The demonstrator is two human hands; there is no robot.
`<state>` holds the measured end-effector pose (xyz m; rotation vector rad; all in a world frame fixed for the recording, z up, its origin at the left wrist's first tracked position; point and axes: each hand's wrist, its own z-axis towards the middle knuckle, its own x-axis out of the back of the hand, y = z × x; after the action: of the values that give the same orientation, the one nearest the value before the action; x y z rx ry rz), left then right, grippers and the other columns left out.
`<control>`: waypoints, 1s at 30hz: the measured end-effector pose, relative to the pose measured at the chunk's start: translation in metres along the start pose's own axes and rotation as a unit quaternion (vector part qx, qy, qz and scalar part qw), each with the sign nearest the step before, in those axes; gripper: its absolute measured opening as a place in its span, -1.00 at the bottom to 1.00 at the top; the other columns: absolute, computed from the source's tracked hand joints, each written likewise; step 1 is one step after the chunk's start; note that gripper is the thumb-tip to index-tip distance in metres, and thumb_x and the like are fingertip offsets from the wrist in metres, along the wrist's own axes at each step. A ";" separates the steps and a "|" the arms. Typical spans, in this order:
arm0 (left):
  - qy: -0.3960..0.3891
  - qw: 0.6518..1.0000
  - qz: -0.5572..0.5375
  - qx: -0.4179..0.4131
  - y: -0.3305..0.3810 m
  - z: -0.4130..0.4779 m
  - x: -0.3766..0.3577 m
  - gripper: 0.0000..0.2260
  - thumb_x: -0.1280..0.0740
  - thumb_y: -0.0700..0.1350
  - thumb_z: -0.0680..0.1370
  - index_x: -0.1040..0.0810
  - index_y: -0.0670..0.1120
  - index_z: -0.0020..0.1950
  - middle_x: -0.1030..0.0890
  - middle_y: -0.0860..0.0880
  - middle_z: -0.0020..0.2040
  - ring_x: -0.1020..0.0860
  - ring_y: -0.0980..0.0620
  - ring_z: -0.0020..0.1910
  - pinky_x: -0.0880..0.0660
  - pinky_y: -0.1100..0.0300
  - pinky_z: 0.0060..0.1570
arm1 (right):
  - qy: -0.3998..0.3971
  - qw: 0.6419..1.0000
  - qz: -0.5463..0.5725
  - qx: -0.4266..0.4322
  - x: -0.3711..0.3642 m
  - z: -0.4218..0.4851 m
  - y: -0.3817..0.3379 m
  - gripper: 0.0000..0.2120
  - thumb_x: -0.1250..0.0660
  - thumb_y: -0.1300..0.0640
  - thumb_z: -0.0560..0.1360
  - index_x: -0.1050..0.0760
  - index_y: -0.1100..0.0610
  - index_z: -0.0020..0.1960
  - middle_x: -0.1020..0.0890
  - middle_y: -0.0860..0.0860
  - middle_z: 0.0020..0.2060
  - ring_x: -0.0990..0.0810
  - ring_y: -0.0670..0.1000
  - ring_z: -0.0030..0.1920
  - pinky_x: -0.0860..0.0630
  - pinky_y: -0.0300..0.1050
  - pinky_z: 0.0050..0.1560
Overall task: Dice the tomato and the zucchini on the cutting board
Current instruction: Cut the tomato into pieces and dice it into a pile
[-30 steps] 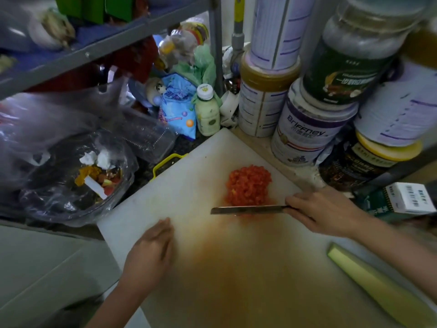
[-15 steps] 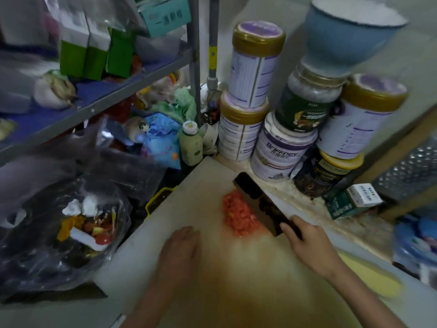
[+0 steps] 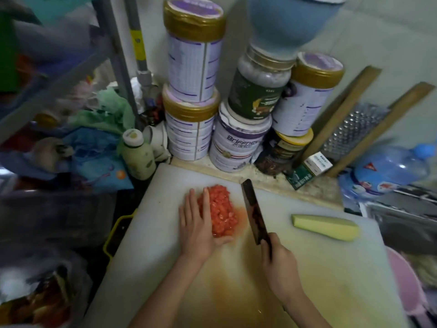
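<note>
A heap of diced tomato (image 3: pixel 221 209) lies on the white cutting board (image 3: pixel 151 233), towards its far side. My left hand (image 3: pixel 196 226) lies flat with straight fingers against the left side of the heap. My right hand (image 3: pixel 280 266) grips the handle of a dark cleaver (image 3: pixel 254 210), whose blade stands on edge just right of the heap. A peeled zucchini half (image 3: pixel 327 227) lies on the board further right, apart from both hands.
Stacked tins and jars (image 3: pixel 238 143) crowd the wall behind the board. A small green bottle (image 3: pixel 138 155) stands at the far left corner. A grater (image 3: pixel 354 129) leans at the right. A plastic bag of scraps (image 3: pixel 40 301) sits at the near left.
My left hand moved up from the board's bare part to the tomato heap. The cleaver turned from lying across in front of the heap to standing along its right side.
</note>
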<state>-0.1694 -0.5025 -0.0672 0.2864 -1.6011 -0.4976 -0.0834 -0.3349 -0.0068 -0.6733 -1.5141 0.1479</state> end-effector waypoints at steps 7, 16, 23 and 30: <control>-0.011 1.000 0.009 -0.026 -0.002 0.009 -0.002 0.19 -0.22 0.54 0.17 0.09 -0.11 0.57 -0.20 -0.31 0.53 -0.20 -0.26 0.52 -0.10 -0.24 0.44 | 0.009 0.999 -0.017 0.043 -0.004 0.003 -0.009 -0.95 -0.26 0.22 0.56 -0.48 0.19 -0.02 -0.60 0.12 -0.39 -0.56 0.22 -0.39 -0.18 -0.10 -0.42; -0.002 0.998 0.035 -0.043 0.002 0.001 0.007 0.23 -0.20 0.56 0.12 -0.02 -0.19 0.57 -0.23 -0.36 0.49 -0.24 -0.32 0.48 -0.18 -0.29 0.40 | -0.004 0.999 0.008 0.052 0.007 0.000 -0.008 -0.92 -0.23 0.20 0.58 -0.46 0.19 0.00 -0.58 0.09 -0.40 -0.55 0.18 -0.41 -0.23 -0.11 -0.43; 0.051 0.994 0.058 -0.079 0.023 -0.018 0.026 -0.24 -0.54 0.06 0.37 -0.37 -0.29 0.44 -0.30 -0.38 0.45 -0.34 -0.37 0.40 -0.24 -0.30 0.35 | -0.049 0.996 0.031 0.066 0.057 -0.019 0.023 -0.92 -0.22 0.12 0.60 -0.46 0.10 0.02 -0.53 -0.04 -0.43 -0.47 -0.05 -0.47 -0.34 -0.21 -0.44; 0.050 0.989 0.064 -0.122 0.079 -0.036 0.031 -0.57 -0.22 0.01 0.47 -0.60 -0.24 0.19 -0.60 -0.25 0.17 -0.59 -0.25 0.13 -0.53 -0.13 0.11 | -0.069 0.994 0.079 0.033 0.117 -0.042 0.078 -0.93 -0.22 0.09 0.59 -0.44 -0.02 -0.07 -0.59 0.02 -0.40 -0.53 -0.02 -0.41 -0.46 -0.07 -0.33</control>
<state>-0.1276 -0.4534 -0.0009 0.0236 -1.4333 -0.5650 -0.0094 -0.2274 0.0595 -0.7430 -1.5801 0.3697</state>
